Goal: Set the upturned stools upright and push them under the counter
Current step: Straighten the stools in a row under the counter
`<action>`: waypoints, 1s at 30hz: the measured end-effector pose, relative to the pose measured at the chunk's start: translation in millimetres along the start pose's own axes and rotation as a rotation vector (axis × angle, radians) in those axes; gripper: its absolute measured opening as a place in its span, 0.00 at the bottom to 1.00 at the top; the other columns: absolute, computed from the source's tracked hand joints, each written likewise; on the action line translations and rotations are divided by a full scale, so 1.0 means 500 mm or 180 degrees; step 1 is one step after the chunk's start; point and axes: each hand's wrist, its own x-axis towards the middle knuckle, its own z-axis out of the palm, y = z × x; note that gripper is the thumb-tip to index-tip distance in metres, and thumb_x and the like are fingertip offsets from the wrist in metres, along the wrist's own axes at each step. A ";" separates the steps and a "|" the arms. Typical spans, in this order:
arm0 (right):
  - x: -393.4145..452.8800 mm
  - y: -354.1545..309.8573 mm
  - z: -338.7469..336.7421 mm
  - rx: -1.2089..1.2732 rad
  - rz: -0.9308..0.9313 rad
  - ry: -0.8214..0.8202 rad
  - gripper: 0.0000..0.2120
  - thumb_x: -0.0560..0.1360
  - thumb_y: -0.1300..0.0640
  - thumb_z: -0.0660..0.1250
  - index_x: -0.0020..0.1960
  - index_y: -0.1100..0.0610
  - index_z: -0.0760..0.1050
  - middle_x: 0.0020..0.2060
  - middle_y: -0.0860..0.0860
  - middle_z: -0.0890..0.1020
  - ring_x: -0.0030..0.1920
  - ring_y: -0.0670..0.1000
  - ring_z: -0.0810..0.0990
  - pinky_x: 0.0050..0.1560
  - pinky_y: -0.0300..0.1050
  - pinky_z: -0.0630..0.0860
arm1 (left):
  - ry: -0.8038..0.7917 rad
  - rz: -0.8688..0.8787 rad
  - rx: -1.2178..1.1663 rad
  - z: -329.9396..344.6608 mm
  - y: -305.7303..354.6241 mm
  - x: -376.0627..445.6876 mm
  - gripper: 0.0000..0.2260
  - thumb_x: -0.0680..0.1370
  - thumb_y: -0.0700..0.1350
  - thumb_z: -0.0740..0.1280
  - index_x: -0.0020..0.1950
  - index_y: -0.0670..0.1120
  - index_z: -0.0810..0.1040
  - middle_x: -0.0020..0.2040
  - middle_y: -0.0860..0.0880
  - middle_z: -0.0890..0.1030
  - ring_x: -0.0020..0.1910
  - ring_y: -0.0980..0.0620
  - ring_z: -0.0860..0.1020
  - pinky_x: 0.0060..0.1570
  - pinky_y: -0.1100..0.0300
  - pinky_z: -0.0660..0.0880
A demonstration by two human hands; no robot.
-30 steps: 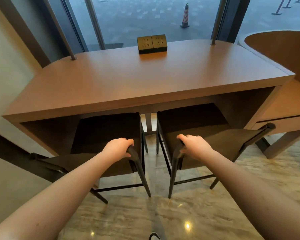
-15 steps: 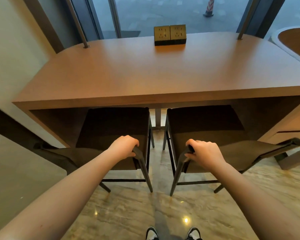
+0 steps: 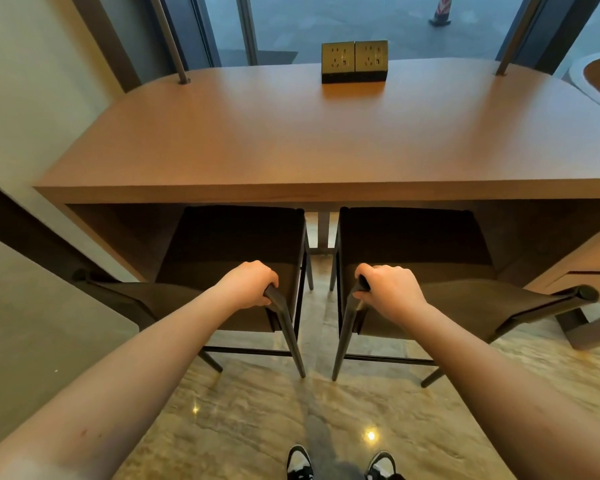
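Dark fabric and black metal made up both stools, which stood upright on their legs, side by side with a narrow gap between them. The left stool (image 3: 229,271) and the right stool (image 3: 420,271) each had the front part of the seat tucked beneath the near edge of the counter (image 3: 309,133), while their low backrests and rear legs stood out on the near side of that edge. The left hand (image 3: 248,284) was wrapped around the inner top corner of the left stool's backrest, fingers curled tight over the rail. The right hand (image 3: 388,289) gripped the inner top corner of the right stool's backrest in the same way, knuckles up and fingers closed round the post. Both bare forearms stretched forward from the lower corners of the view.

The counter was a brown wooden slab with rounded far corners. A block of two brass-coloured sockets (image 3: 354,62) sat at the middle of its far edge, and a slanted metal pole (image 3: 170,39) met the top near the far left corner, with another near the far right. Below, the floor (image 3: 257,427) was glossy stone catching small points of light, and the toes of two black and white shoes (image 3: 300,460) showed at the bottom. Beyond the far edge was a window onto grey pavement, with a striped cone (image 3: 440,10) outside.
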 end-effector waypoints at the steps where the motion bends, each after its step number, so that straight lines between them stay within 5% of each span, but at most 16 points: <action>1: 0.004 -0.002 0.000 -0.0002 -0.0004 -0.0003 0.16 0.77 0.47 0.68 0.62 0.52 0.72 0.47 0.50 0.83 0.43 0.51 0.82 0.40 0.40 0.74 | 0.0005 0.0005 0.0000 0.001 -0.001 0.000 0.16 0.76 0.44 0.72 0.63 0.51 0.79 0.53 0.51 0.81 0.50 0.52 0.81 0.51 0.59 0.79; 14: -0.001 -0.023 0.015 0.0342 0.0051 0.0035 0.14 0.78 0.52 0.67 0.61 0.55 0.71 0.49 0.53 0.81 0.43 0.53 0.80 0.44 0.44 0.77 | 0.0151 -0.0004 -0.0096 0.007 -0.003 -0.007 0.17 0.75 0.44 0.74 0.63 0.51 0.80 0.52 0.50 0.82 0.49 0.52 0.81 0.44 0.65 0.72; 30: -0.012 -0.033 0.011 0.0559 0.0182 -0.0003 0.14 0.77 0.51 0.68 0.61 0.52 0.70 0.50 0.50 0.79 0.44 0.50 0.80 0.44 0.42 0.77 | -0.0010 -0.0010 -0.0021 -0.010 0.011 -0.007 0.18 0.77 0.43 0.72 0.67 0.49 0.77 0.57 0.48 0.82 0.54 0.49 0.81 0.56 0.56 0.79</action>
